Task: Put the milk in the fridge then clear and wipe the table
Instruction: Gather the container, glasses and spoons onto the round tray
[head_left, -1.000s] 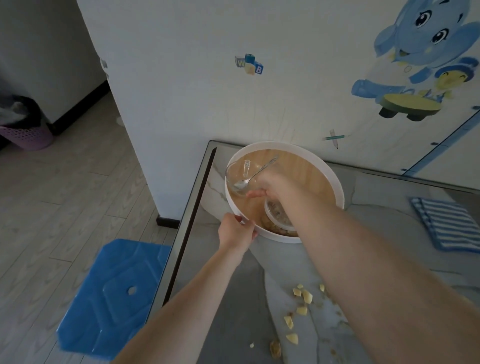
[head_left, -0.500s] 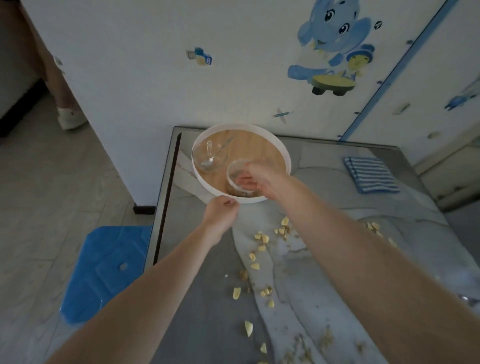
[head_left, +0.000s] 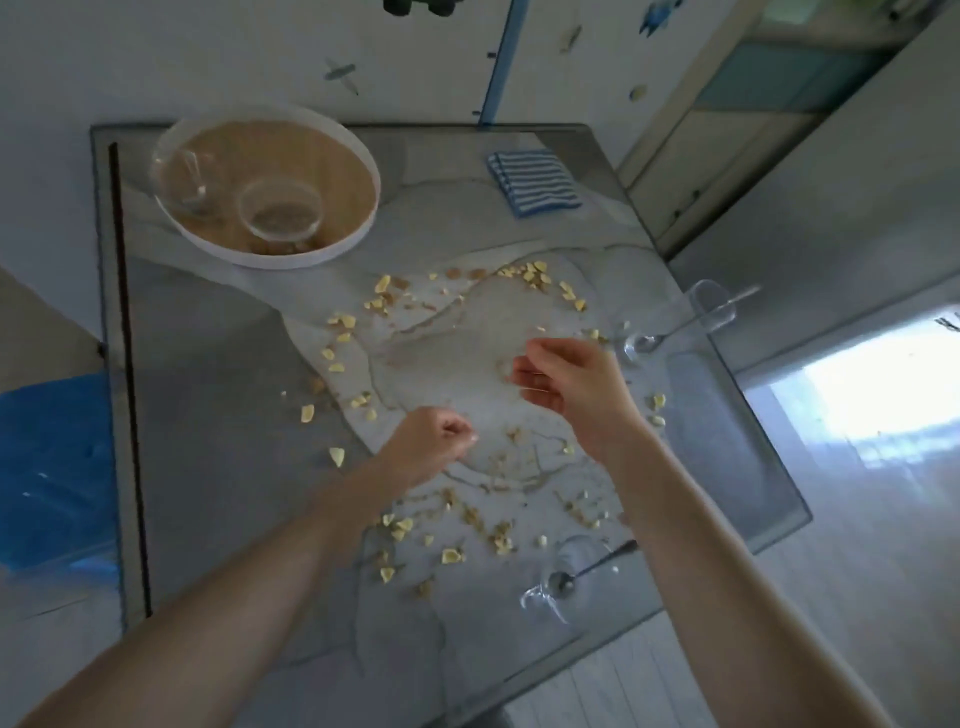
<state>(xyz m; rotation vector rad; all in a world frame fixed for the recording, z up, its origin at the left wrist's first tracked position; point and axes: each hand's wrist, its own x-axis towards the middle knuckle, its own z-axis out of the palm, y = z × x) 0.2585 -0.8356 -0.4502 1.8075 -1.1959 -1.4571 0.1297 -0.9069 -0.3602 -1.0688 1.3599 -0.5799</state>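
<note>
A round white tray (head_left: 332, 249) with a wooden floor stands at the table's far left corner. In it sit a glass with a spoon (head_left: 184, 179) and a small glass bowl (head_left: 283, 210). Yellow food scraps (head_left: 387, 301) lie scattered over the marble table (head_left: 218, 415). My left hand (head_left: 434, 441) hovers over the table's middle, fingers curled closed with nothing in them. My right hand (head_left: 566, 387) is just to its right, fingers loosely apart and holding nothing. A glass with a spoon (head_left: 680, 319) lies tipped at the right edge. Another glass with a spoon (head_left: 569, 577) stands near the front edge.
A blue striped folded cloth (head_left: 535, 182) lies at the far right of the table. A blue stool (head_left: 52, 467) stands on the floor to the left. The wall runs along the table's far side, and a fridge door (head_left: 831, 234) is to the right.
Both hands have left the tray and drawn back over the table's middle. My view has tilted down and right, which brings the two other glasses and more scraps into sight.
</note>
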